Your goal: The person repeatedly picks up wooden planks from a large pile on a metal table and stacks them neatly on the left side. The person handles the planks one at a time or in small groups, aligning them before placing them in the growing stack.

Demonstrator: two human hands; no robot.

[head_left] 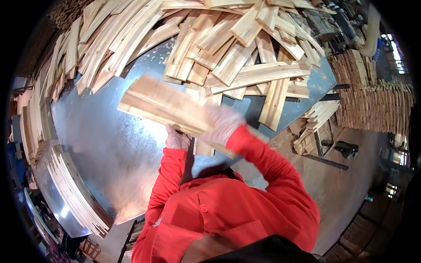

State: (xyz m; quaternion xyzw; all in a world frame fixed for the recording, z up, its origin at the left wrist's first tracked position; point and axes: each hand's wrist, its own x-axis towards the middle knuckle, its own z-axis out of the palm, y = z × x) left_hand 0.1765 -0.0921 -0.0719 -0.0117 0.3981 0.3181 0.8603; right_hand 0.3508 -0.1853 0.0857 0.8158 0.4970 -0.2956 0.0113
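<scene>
A pale wooden board [160, 103] slants across in front of me, raised above the metal table and slightly smeared by motion. My left hand [176, 139], in a light glove, is closed on its near edge from below, with some fingers hidden under the wood. Over the board's right part lies my right hand [224, 122], gloved too and blurred, its fingers wrapped over the wood. Beneath the held board, another short plank [204, 148] partly shows near the table's front edge.
Loose boards [237, 61] lie in a jumbled heap at the far side of the metal table [87, 127]. A neat stack of thin boards [76, 193] sits at the left. To the right are a metal stand [324, 140] with strips and tall stacked wood [372, 105].
</scene>
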